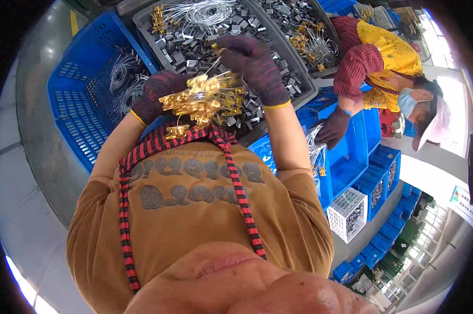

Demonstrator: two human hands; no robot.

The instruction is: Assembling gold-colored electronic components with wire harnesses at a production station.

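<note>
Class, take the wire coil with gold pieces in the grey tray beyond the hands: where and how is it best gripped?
Probably at the gathered strands beside its gold pieces, from above: the wire coil lies on top of the loose dark pieces, and its loops spread wider away from that end.

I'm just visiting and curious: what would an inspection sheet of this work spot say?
Surface: grey bin, strewn with small dark pieces.
Job's things: bunch of gold-coloured clips between the hands.
Clutter: more gold-coloured pieces at the bin's far end.
Hands: both gloved; left hand against the bunch, right hand beside it; grips partly hidden.
Cables: power cables, nothing seen; silvery wire coil in the bin.
Surroundings: blue basket left; masked co-worker right.
</note>
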